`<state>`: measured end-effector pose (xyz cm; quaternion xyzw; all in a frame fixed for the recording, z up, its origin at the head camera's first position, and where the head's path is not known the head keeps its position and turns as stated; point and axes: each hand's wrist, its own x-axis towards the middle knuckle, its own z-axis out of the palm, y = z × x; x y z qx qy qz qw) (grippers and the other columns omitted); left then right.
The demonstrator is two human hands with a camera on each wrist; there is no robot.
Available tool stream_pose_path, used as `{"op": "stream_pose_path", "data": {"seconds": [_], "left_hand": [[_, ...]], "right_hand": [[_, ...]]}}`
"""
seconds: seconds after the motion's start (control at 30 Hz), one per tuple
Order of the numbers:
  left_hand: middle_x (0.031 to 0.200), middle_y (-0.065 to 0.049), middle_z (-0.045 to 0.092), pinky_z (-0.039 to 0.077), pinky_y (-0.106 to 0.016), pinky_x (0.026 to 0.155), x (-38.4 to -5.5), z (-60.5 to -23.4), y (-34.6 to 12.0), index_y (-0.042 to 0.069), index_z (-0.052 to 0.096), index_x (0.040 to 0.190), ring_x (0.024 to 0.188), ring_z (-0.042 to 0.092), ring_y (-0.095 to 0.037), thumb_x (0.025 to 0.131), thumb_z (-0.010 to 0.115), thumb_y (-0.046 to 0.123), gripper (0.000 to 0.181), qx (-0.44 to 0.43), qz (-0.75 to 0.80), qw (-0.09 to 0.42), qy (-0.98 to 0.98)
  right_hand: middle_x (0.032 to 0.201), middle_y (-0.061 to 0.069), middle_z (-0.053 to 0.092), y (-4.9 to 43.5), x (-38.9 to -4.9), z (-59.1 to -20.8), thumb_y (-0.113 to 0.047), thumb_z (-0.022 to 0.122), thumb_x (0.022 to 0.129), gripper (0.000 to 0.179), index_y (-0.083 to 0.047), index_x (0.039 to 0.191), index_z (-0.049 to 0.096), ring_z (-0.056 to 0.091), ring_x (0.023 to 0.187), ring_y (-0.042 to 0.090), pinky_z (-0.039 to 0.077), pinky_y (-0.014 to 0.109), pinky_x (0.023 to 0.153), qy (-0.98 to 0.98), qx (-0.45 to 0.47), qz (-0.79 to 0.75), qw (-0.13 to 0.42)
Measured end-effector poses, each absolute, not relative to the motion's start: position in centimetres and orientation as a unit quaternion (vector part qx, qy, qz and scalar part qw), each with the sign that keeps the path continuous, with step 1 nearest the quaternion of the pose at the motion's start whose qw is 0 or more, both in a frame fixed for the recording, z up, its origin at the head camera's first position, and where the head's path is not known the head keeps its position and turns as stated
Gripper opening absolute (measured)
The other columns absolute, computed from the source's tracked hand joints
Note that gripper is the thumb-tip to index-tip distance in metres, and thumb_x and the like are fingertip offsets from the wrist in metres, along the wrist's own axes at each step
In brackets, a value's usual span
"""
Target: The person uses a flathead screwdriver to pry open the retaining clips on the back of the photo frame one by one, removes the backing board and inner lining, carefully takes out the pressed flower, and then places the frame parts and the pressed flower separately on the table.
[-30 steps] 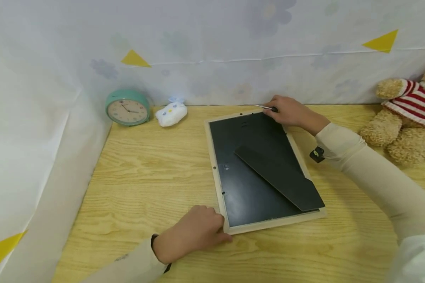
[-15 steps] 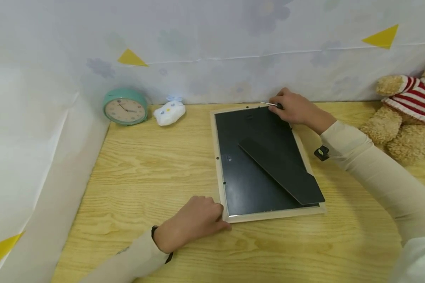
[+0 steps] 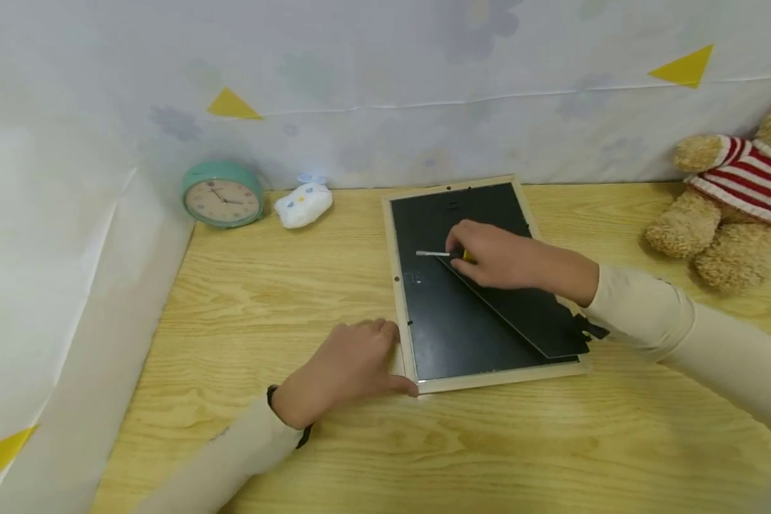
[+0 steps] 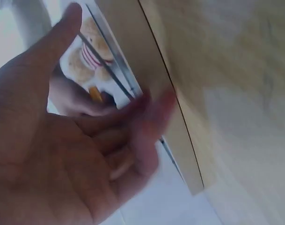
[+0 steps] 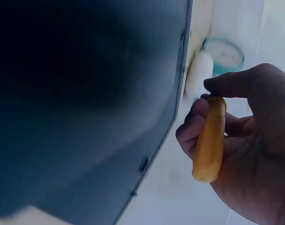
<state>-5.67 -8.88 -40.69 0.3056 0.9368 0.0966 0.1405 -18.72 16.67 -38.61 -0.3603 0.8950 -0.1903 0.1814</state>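
Note:
A picture frame with a pale wood border lies face down on the table, its dark backing up. A black easel stand slants across the backing. My right hand is above the backing, over the upper end of the stand, and grips a screwdriver. Its yellow handle lies in the curled fingers in the right wrist view; the metal shaft points left in the head view. My left hand is at the frame's lower left corner, fingers touching the side edge, thumb spread away.
A teal clock and a small white plush pouch stand at the back left by the wall sheet. To the right sits a teddy bear in a striped sweater. Wood-grained table surface lies left of the frame.
My right hand has moved from the frame's top right corner down and left over the backing, with the screwdriver. My left hand has shifted slightly up, its thumb spread further from its fingers.

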Motion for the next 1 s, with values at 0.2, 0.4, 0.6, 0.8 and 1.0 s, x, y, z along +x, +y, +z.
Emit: {"op": "stream_pose_path", "data": {"seconds": [0.2,0.4,0.6,0.8,1.0], "left_hand": [[0.164,-0.023,0.014,0.038,-0.051,0.11,-7.0,-41.0,-9.6,-0.003,0.01,0.158,0.148,0.027,-0.033,0.063,0.075,0.079,0.142,0.291,0.1,0.191,0.932],[0.165,-0.023,-0.005,0.028,-0.047,0.117,-7.5,-41.7,-9.4,-0.004,0.001,0.158,0.153,0.006,-0.031,0.064,0.074,0.08,0.146,0.313,0.101,0.207,0.921],[0.164,-0.025,-0.005,0.022,-0.046,0.12,-7.9,-41.5,-9.2,-0.005,0.002,0.157,0.152,0.005,-0.033,0.064,0.074,0.079,0.145,0.318,0.086,0.219,0.919],[0.164,-0.024,-0.009,0.019,-0.045,0.12,-8.0,-41.5,-9.2,-0.004,-0.001,0.157,0.153,0.001,-0.031,0.066,0.076,0.076,0.143,0.314,0.098,0.238,0.914],[0.164,-0.024,-0.009,0.02,-0.045,0.12,-8.0,-41.7,-9.4,-0.004,-0.002,0.157,0.153,0.002,-0.031,0.067,0.076,0.075,0.143,0.315,0.106,0.24,0.912]], "right_hand": [[0.105,0.007,0.062,15.5,-15.4,-38.7,-0.011,0.065,0.098,0.016,-0.003,0.112,0.065,0.057,0.08,0.013,0.052,0.031,0.072,0.864,-0.421,-0.156,0.229],[0.099,0.001,0.06,15.3,-14.1,-39.4,-0.014,0.067,0.097,0.014,-0.008,0.109,0.069,0.055,0.075,0.007,0.052,0.026,0.068,0.858,-0.452,-0.121,0.211],[0.096,0.001,0.059,15.5,-13.8,-39.7,-0.012,0.068,0.096,0.013,-0.006,0.108,0.069,0.053,0.073,0.008,0.051,0.027,0.067,0.859,-0.451,-0.125,0.21],[0.094,0.001,0.058,15.7,-13.6,-39.9,-0.01,0.07,0.095,0.011,-0.006,0.104,0.069,0.054,0.07,0.007,0.051,0.025,0.064,0.857,-0.464,-0.13,0.185],[0.092,0.001,0.056,15.5,-13.5,-40.4,-0.01,0.07,0.094,0.009,-0.008,0.103,0.068,0.054,0.069,0.007,0.051,0.025,0.061,0.85,-0.482,-0.126,0.172]]}}
